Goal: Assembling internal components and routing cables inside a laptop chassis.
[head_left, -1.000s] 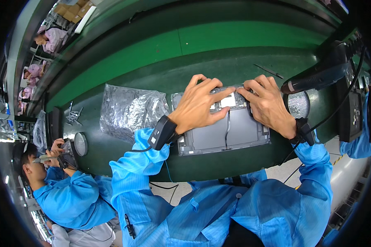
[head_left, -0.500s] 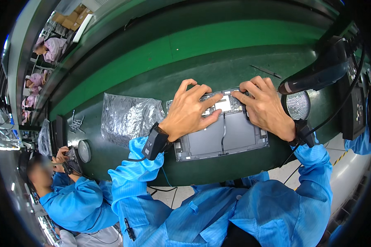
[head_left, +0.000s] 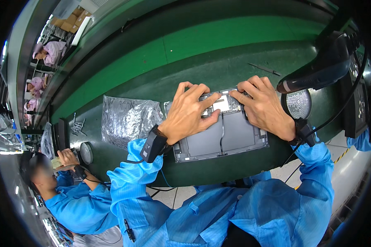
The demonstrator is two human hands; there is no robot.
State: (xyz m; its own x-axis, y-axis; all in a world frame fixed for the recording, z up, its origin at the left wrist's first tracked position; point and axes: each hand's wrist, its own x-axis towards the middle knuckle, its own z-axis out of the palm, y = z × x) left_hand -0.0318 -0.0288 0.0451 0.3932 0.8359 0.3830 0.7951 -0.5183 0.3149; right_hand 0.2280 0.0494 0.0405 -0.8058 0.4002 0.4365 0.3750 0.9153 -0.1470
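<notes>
An uncovered tablet [head_left: 200, 142] lies on the green bench in front of me. Its flat grey inside fills the near part, a circuit board with a white label [head_left: 221, 104] runs along the far edge, and a dark ribbon cable [head_left: 222, 133] crosses the middle. My left hand [head_left: 189, 109] is closed on the far left part, its fingers bent over the edge and a fingertip beside the label. My right hand [head_left: 263, 105] grips the far right corner, with its index fingertip on the board. The palms and fingers hide parts of the board.
A clear plastic bag [head_left: 130, 119] lies left of the tablet. To the right are a round metal dish [head_left: 298, 103], a black handheld tool [head_left: 317, 68] with a cable, and a thin dark stick [head_left: 264, 69]. A co-worker in blue [head_left: 82, 201] sits at the left.
My hands stay on the tablet's far edge, with only slight shifts of the fingers. The view has moved a little. The co-worker's hands at the left have changed position.
</notes>
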